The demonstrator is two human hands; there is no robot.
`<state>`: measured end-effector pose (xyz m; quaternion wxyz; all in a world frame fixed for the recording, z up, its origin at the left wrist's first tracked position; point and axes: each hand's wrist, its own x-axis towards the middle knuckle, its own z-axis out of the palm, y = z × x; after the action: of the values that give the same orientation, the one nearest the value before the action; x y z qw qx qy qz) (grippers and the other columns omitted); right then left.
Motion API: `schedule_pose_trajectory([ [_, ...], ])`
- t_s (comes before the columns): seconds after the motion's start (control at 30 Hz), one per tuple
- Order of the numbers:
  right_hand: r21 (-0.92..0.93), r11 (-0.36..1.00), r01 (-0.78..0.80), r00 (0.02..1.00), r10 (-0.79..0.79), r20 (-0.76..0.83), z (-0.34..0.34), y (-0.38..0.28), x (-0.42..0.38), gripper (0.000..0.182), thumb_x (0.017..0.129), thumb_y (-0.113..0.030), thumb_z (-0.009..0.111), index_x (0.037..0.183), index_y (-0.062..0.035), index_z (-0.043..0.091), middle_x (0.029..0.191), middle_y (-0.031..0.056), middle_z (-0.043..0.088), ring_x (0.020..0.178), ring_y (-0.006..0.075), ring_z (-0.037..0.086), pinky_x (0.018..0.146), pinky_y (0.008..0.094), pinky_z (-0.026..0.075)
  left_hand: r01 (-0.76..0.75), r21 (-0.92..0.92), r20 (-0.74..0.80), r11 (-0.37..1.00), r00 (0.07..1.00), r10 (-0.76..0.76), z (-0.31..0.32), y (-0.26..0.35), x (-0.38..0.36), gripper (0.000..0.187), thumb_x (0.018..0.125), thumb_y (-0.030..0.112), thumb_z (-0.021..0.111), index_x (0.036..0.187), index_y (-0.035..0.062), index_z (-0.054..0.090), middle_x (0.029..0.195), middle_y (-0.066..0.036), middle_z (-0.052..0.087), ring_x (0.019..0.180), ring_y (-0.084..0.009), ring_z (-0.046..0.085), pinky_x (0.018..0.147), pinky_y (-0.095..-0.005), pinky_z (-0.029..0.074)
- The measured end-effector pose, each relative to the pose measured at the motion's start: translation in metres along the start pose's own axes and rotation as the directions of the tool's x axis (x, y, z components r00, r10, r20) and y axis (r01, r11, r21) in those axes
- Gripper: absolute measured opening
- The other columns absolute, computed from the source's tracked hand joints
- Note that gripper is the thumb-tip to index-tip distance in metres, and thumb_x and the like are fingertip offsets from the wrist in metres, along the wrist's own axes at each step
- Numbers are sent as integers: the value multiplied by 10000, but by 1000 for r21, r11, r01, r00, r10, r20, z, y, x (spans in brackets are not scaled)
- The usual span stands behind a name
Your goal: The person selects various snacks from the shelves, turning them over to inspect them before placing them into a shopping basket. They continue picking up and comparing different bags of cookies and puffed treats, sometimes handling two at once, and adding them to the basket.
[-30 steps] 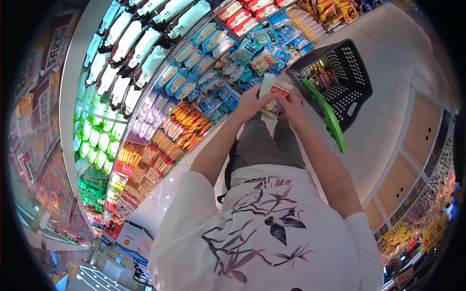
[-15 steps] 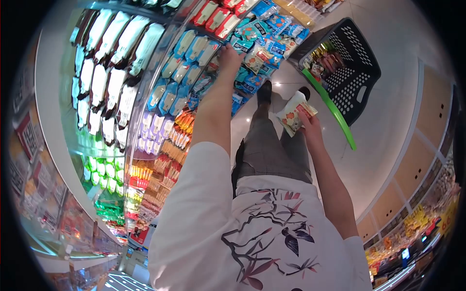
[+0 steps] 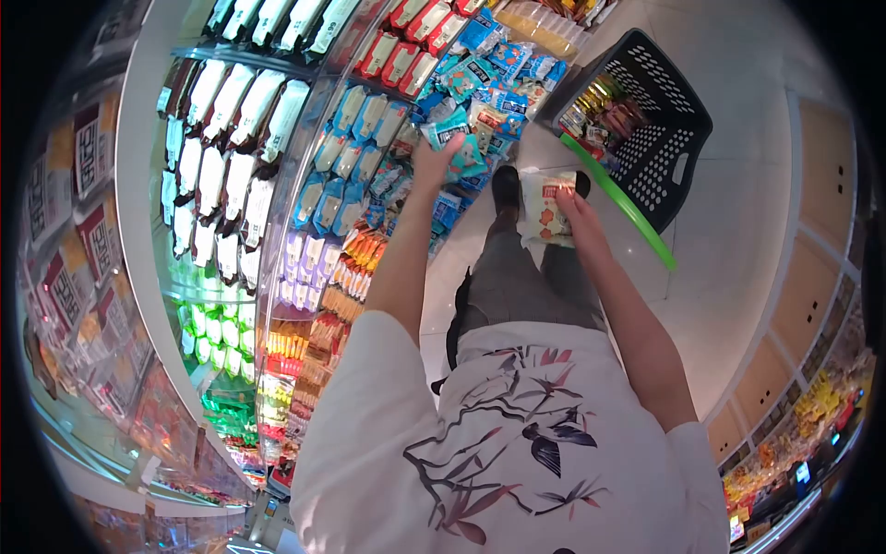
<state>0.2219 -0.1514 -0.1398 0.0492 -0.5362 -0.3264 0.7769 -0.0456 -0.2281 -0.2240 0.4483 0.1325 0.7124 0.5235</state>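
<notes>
My left hand (image 3: 436, 159) is closed on a teal snack packet (image 3: 447, 127), at the near edge of a shelf bin heaped with blue, teal and cream packets (image 3: 503, 63). Part of the held packet is covered by my fingers. Over my legs, my right hand (image 3: 576, 214) grips a cream snack packet (image 3: 543, 210) with orange pictures and a red label, its front turned up toward me.
A dark grey shopping basket (image 3: 669, 102) with a green handle (image 3: 628, 208) stands on the floor at right, with several packets inside. Shelves of blue (image 3: 334, 208), red (image 3: 400, 65) and white packets (image 3: 212, 175) line the left. Wooden cabinets (image 3: 817, 268) run along the far right.
My left hand has drawn back from the heap and now has a teal packet in it. My right hand has moved slightly left, turning the cream packet more upright.
</notes>
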Motion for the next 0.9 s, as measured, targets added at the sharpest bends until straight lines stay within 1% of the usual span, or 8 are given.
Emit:
schedule_pose_trajectory([
  [0.07, 81, 997, -4, 995, -3, 96, 0, -7, 7, 422, 964, -387, 504, 1218, -54, 555, 1058, 38, 642, 926, 125, 631, 808, 283, 502, 176, -218, -1, 960, 984, -180, 18, 38, -41, 328, 855, 351, 672, 938, 39, 612, 751, -18, 625, 671, -109, 613, 551, -281, 469],
  [0.17, 225, 973, -52, 982, 8, 189, 5, -23, 4, 455, 975, -417, 470, 1259, -65, 522, 1121, 53, 629, 961, 138, 626, 840, 299, 495, 190, -61, -38, 980, 981, -193, 19, 18, -57, 373, 901, 433, 580, 865, 62, 609, 691, 10, 556, 577, -74, 518, 470, -247, 419],
  [0.2, 241, 968, -72, 980, 24, 199, 5, -26, 6, 467, 978, -425, 457, 1268, -64, 512, 1138, 55, 623, 976, 141, 621, 854, 305, 490, 106, -77, -77, 991, 991, -112, 27, 23, -63, 428, 923, 484, 517, 880, 64, 591, 653, 29, 495, 525, -77, 462, 409, -246, 372],
  [0.3, 272, 955, -115, 973, 53, 227, 6, -30, 3, 492, 987, -442, 420, 1288, -59, 490, 1177, 61, 609, 1017, 149, 607, 890, 321, 475, 177, -287, -51, 941, 978, -200, 43, 40, -82, 434, 943, 489, 483, 898, 70, 588, 644, 25, 505, 525, -72, 459, 442, -251, 385],
  [0.43, 301, 953, -31, 970, -44, 238, 27, -43, -11, 446, 987, -402, 443, 1230, -37, 525, 1130, 62, 631, 990, 140, 621, 860, 315, 490, -97, -222, -31, 970, 995, 92, 55, 53, -89, 400, 1011, 347, 405, 1116, -8, 557, 950, -55, 614, 845, -120, 556, 789, -266, 435],
  [0.47, 316, 949, 5, 970, -82, 228, 30, -45, -14, 420, 984, -382, 465, 1200, -31, 545, 1100, 62, 644, 967, 134, 632, 837, 307, 502, -65, -233, 7, 970, 998, 69, 54, 52, -92, 399, 1023, 296, 384, 1220, -32, 497, 1118, -95, 584, 1004, -158, 528, 906, -291, 395],
  [0.7, 223, 968, 119, 916, -194, 350, 23, -34, -11, 327, 988, -293, 486, 1162, -28, 566, 1072, 53, 656, 927, 101, 639, 812, 268, 505, -150, -146, 6, 978, 988, 153, 50, 48, -93, 458, 1024, 349, 349, 1263, -26, 460, 1177, -130, 560, 1062, -203, 512, 948, -317, 376],
  [0.9, 162, 961, 224, 951, -252, 177, 26, -26, -12, 302, 990, -307, 482, 1140, -62, 576, 973, 17, 653, 842, 78, 626, 782, 248, 503, -76, -101, -4, 992, 997, 76, 54, 40, -97, 531, 1020, 414, 312, 1317, -16, 409, 1262, -151, 512, 1124, -237, 495, 987, -315, 351],
])
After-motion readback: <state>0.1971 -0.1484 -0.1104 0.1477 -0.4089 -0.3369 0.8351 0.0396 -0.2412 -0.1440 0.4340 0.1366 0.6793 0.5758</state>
